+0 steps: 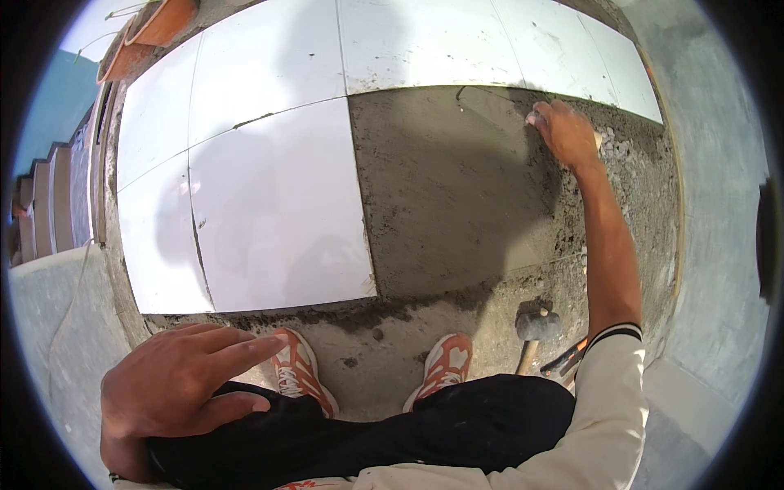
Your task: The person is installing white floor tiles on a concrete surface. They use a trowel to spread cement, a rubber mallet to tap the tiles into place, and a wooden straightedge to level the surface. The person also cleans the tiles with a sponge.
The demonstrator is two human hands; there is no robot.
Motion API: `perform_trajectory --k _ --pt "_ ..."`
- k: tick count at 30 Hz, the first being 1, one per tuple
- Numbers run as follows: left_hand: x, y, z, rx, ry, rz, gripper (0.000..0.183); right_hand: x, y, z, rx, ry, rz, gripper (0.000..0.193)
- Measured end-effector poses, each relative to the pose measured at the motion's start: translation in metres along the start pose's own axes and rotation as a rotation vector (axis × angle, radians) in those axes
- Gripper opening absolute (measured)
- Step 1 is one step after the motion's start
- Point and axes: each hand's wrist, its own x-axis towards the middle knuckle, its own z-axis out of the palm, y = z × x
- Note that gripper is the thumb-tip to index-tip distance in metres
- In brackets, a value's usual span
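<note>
My right hand (565, 135) reaches to the far right corner of a bed of wet grey mortar (445, 192). Its fingers are pinched together at the mortar's edge, and what is between them is too small to name. A small tan piece (599, 140) shows just behind that hand. Large white tiles (278, 212) lie along the left side of the mortar, and another row of white tiles (433, 45) runs along its far edge. My left hand (184, 380) rests over my knee with its fingers stretched out, holding nothing.
A mallet (537, 324) with a dark head and wooden handle lies at lower right, beside an orange-and-black tool (565, 358). Rubble (625, 171) lines the right wall (719, 204). Orange containers (163, 23) stand far left, above steps (57, 200). My shoes (447, 359) are near the mortar.
</note>
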Motion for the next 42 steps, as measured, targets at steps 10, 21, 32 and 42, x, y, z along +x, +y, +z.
perform_trajectory --k 10,21,32,42 --pt "0.006 0.02 0.002 -0.046 -0.02 -0.145 0.072 -0.139 0.108 0.082 0.449 0.127 0.605 0.055" --pt "0.029 0.068 0.002 0.096 0.037 -0.053 0.071 -0.196 0.061 0.049 1.013 -0.178 0.571 0.044" --pt "0.026 0.087 0.014 0.125 0.031 -0.077 0.069 -0.192 0.02 0.045 0.918 -0.335 0.396 0.044" --pt "0.019 0.085 0.016 0.1 0.067 -0.025 0.073 -0.293 0.025 0.059 0.669 -0.247 0.3 0.05"
